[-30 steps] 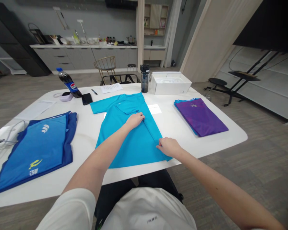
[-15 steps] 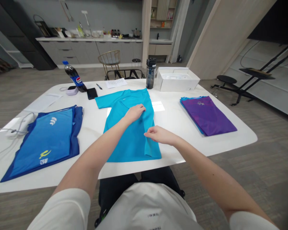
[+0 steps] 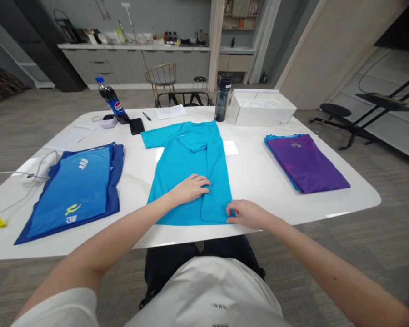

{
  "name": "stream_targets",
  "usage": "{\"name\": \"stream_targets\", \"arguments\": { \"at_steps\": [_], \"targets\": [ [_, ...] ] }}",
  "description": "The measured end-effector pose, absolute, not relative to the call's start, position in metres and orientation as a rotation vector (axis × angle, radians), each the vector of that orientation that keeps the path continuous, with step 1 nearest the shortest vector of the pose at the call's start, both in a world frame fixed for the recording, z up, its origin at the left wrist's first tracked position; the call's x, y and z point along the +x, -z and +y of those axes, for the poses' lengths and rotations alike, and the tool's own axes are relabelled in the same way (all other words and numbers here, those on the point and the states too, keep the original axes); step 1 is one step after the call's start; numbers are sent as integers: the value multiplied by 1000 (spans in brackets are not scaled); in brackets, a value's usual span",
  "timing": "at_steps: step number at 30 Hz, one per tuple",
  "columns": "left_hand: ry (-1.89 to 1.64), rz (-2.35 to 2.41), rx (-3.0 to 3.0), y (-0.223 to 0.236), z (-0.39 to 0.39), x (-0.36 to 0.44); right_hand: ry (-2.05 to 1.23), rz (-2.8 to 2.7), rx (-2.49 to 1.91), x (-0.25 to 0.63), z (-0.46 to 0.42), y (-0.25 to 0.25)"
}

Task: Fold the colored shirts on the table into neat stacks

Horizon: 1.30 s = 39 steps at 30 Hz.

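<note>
Head view: teal tee [image 3: 187,156] lies flat mid-counter, its btm hem near the front edge of the counter [image 3: 252,181], R side folded in, L sleeve spread out, L half not yet folded. L hand [image 3: 190,189] rests flat on it, digits together, nothing clamped; R hand [image 3: 247,214] is at the btm R corner, fingers [image 3: 230,210] curled at the hem, can't tell if pinching.

Three shirts [image 3: 187,163], two hands [image 3: 190,190], two bottles [image 3: 112,101], one box [image 3: 262,109], one phone [image 3: 137,126], one pen [image 3: 146,116].
</note>
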<state>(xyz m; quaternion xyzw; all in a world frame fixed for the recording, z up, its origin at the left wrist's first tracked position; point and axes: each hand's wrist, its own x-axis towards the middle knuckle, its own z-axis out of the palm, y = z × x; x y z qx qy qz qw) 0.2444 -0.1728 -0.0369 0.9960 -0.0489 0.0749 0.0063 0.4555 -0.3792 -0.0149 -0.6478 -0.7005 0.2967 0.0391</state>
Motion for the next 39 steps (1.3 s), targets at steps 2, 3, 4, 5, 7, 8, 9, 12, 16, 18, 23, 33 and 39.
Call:
{"name": "stream_targets", "arguments": {
  "at_steps": [2,3,4,5,7,8,9,12,16,18,23,33,39],
  "targets": [
    [-235,-206,3067,35,-174,244,-992,-2133,-2006,458,-381,12],
    [-237,-230,3043,33,-176,243,-1044,-2114,-2016,459,-381,9],
    [-235,-253,3021,32,-180,241,-1097,-2093,-2018,461,-382,6],
    [-229,-272,3001,31,-184,239,-1143,-2072,-2013,462,-383,3],
    [-200,-300,2963,30,-194,235,-1210,-2036,-1987,466,-386,-1],
    [-181,-304,2945,30,-198,232,-1234,-2018,-1969,467,-387,-2],
    [-163,-298,2928,31,-202,230,-1256,-2001,-1948,468,-388,-2],
    [-169,-173,2877,32,-203,229,-1319,-1942,-1868,472,-387,1],
    [-386,245,2797,33,-173,244,-1232,-1837,-1834,482,-367,7],
    [-531,492,2728,34,-142,259,-1122,-1781,-1851,490,-348,10],
    [-645,1142,2464,36,-40,311,-930,-1684,-1846,521,-275,23],
    [-358,1544,2562,59,67,379,-285,-1457,-2133,608,-49,53],
    [-458,1325,2554,74,84,377,-163,-1627,-2352,630,33,58]
  ]
}}
